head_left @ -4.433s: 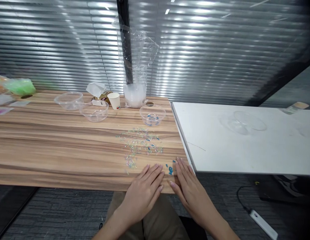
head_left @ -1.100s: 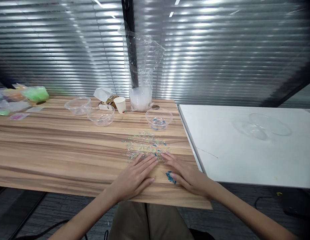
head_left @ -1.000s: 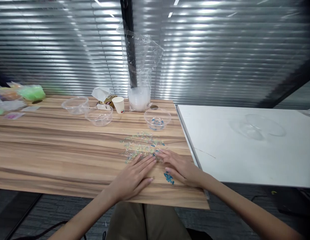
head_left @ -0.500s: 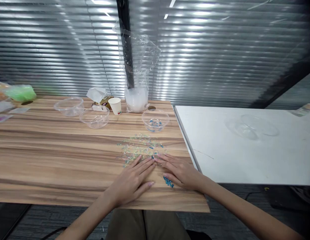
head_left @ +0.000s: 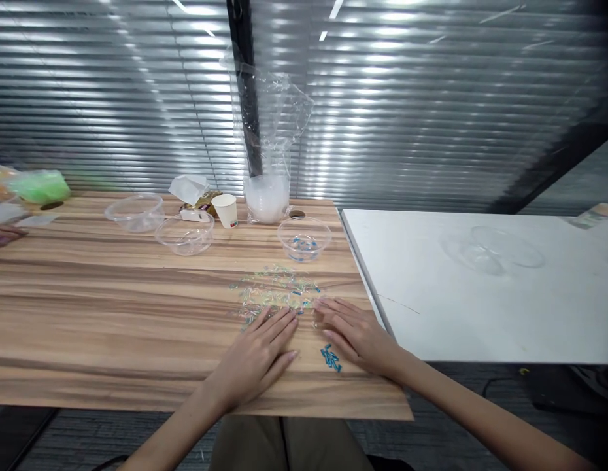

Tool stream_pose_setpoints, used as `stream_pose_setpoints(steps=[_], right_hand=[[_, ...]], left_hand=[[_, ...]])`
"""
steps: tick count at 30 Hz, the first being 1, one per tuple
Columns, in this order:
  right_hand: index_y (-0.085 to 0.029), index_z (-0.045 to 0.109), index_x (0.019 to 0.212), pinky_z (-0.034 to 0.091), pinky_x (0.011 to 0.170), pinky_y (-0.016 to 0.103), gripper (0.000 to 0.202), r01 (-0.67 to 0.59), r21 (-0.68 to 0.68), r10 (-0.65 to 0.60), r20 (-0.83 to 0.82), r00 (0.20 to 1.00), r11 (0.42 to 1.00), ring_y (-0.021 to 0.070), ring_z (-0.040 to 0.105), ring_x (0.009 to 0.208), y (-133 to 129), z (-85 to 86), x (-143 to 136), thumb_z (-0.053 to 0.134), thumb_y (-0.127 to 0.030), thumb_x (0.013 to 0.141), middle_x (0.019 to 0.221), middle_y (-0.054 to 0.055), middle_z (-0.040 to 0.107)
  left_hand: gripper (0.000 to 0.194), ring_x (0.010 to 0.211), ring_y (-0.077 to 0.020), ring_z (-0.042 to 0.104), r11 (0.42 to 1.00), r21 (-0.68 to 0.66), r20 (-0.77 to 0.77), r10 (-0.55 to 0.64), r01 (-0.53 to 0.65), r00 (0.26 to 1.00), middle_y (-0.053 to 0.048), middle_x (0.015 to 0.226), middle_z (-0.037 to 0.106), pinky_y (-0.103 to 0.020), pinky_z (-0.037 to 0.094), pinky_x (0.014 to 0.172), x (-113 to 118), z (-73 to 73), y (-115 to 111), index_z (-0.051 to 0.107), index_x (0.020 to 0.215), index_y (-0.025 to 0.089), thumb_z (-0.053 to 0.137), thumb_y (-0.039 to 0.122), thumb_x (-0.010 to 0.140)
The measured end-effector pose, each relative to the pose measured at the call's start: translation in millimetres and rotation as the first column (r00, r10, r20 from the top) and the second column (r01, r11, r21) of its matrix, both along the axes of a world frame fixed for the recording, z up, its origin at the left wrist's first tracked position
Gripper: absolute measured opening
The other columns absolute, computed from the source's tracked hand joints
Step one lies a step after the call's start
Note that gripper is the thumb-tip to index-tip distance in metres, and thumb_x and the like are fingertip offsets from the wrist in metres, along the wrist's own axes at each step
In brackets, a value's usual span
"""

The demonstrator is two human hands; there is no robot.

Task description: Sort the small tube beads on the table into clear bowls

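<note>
Small clear and pale tube-like beads lie spread on the wooden table, with a few blue ones among them. My left hand rests flat on the near edge of this spread, fingers stretched out over some beads. My right hand lies palm down at the spread's right side, its fingers extended and touching the tabletop. Just left of my right thumb sits a small pile of blue tube beads. Beyond the spread, a clear plastic bowl has blue beads in its bottom.
Two more clear bowls stand at the back left, near a paper cup and a tissue pack. A clear bag with white contents leans by the blinds. A white table adjoins on the right. Another person's hand shows far left.
My hands have moved apart: the right slid slightly right, the left slightly left. The blue pile is now fully uncovered. Another person's hand has come into view at the far left.
</note>
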State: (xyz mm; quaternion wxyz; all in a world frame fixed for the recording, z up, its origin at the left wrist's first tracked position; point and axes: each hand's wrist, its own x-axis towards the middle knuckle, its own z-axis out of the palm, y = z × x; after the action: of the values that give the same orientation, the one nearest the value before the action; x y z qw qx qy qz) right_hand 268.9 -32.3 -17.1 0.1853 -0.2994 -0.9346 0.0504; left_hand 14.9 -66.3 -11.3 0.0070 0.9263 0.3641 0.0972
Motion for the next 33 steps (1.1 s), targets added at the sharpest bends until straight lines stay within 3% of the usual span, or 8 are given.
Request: stream_pose_setpoints(steps=[6,13,16,19,22,25,30,33], right_hand=[[-0.012,0.052,0.125,0.033,0.112,0.049,0.032,-0.065,-0.006,0.065,0.000,0.998,0.998,0.0247,0.033,0.136,2.3,0.3,-5.8,0.041,-0.028,0.099,0.144,0.014,0.042],[-0.013,0.051,0.125,0.042,0.106,0.047,0.031,0.047,-0.017,-0.048,-0.097,0.994,0.999,0.0249,0.046,0.128,2.7,-1.5,-1.4,0.041,-0.025,0.098,0.129,0.015,0.057],[-0.013,0.050,0.127,0.040,0.108,0.048,0.032,0.012,-0.017,-0.014,-0.080,0.997,1.000,0.0247,0.043,0.130,3.5,-0.8,-3.4,0.041,-0.026,0.099,0.134,0.015,0.053],[-0.012,0.049,0.128,0.036,0.110,0.049,0.034,-0.031,-0.005,0.031,-0.048,0.998,0.999,0.0249,0.040,0.132,4.5,-1.9,-5.3,0.040,-0.027,0.099,0.137,0.014,0.050],[-0.013,0.051,0.126,0.040,0.106,0.050,0.033,0.032,0.020,-0.030,-0.077,0.997,0.999,0.0262,0.046,0.128,3.9,-3.7,-3.2,0.039,-0.027,0.099,0.132,0.015,0.055],[-0.012,0.052,0.126,0.044,0.104,0.048,0.033,0.062,0.034,-0.058,-0.114,0.992,0.997,0.0258,0.048,0.125,2.2,-2.6,-0.2,0.038,-0.026,0.099,0.130,0.015,0.057],[-0.012,0.049,0.130,0.040,0.108,0.046,0.035,-0.099,0.031,0.100,-0.057,0.993,0.995,0.0237,0.046,0.128,0.2,0.1,-0.3,0.039,-0.027,0.099,0.133,0.012,0.055],[-0.013,0.056,0.121,0.044,0.104,0.046,0.030,0.004,0.056,0.002,-0.099,0.995,0.998,0.0243,0.051,0.123,1.4,-0.6,-1.9,0.040,-0.024,0.099,0.125,0.013,0.061]], left_hand=[[0.061,0.140,-0.0246,0.026,0.997,0.070,0.018,-0.015,0.013,1.000,-0.015,0.150,0.029,-0.046,0.021,0.116,13.3,-5.6,17.5,0.008,0.149,0.009,0.030,0.039,0.101],[0.065,0.139,-0.0232,0.029,0.999,0.026,0.040,0.023,-0.024,0.999,-0.012,0.150,0.031,-0.046,0.023,0.115,7.0,-11.3,22.4,-0.006,0.150,0.014,0.028,0.041,0.102],[0.065,0.140,-0.0231,0.027,0.997,0.052,0.065,0.052,-0.055,0.997,-0.012,0.149,0.032,-0.045,0.022,0.116,3.6,-9.9,20.5,-0.006,0.150,0.015,0.029,0.040,0.102],[0.064,0.141,-0.0216,0.025,0.999,0.026,0.040,-0.037,0.036,0.998,-0.012,0.151,0.028,-0.044,0.020,0.116,6.2,-7.8,23.4,-0.004,0.150,0.015,0.031,0.039,0.102],[0.061,0.140,-0.0208,0.027,0.996,0.003,0.017,-0.090,0.090,0.996,-0.012,0.150,0.031,-0.045,0.021,0.116,9.4,-7.9,27.4,0.002,0.150,0.015,0.031,0.038,0.102],[0.059,0.138,-0.0213,0.031,0.998,0.021,0.032,-0.068,0.067,0.997,-0.012,0.148,0.036,-0.045,0.025,0.115,8.5,-9.1,27.8,0.008,0.150,0.014,0.031,0.039,0.102],[0.053,0.134,-0.0232,0.039,0.993,0.114,0.084,0.017,-0.027,0.996,-0.013,0.143,0.044,-0.047,0.027,0.114,4.8,-8.5,23.8,0.015,0.148,0.013,0.030,0.035,0.102],[0.056,0.136,-0.0232,0.036,0.993,0.116,0.089,0.010,-0.020,0.996,-0.013,0.144,0.042,-0.046,0.027,0.114,6.2,-7.4,24.9,0.012,0.149,0.013,0.031,0.035,0.102]])
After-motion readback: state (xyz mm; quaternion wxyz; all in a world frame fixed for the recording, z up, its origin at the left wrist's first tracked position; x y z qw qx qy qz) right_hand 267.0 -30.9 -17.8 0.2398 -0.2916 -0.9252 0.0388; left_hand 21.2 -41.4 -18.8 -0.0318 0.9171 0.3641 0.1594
